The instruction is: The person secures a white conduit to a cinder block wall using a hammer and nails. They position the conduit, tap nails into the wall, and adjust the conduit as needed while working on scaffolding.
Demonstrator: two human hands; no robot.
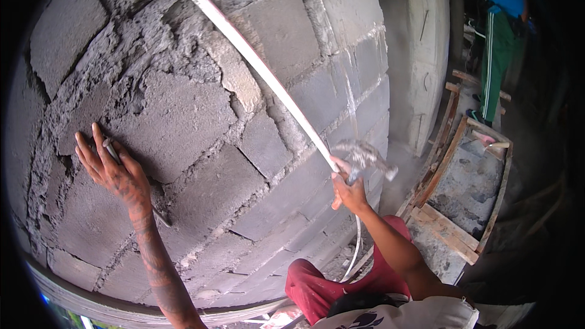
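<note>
My left hand [119, 173] lies against the rough block wall [183, 109], fingers stretched up and holding a chisel-like metal rod [111, 151]. The rod's blunt end pokes up between the fingers. Its lower part [161, 214] comes out beside my wrist; the palm hides the middle. My right hand [349, 192] is closed round a hammer, whose grey head [365, 157] is smeared by motion beside the wall's corner. A long white pipe [244, 49] slants down across the view to my right hand. Whether my fingers touch the pipe, I cannot tell.
Below my right hand hangs a thin white hose [358, 240]. To the right stands a wood-framed trough [469, 176] of grey mortar, with a trowel-like tool [490, 141] at its far end. Farther back is a person in green trousers [495, 64]. A doorway-like opening [396, 42] breaks the wall.
</note>
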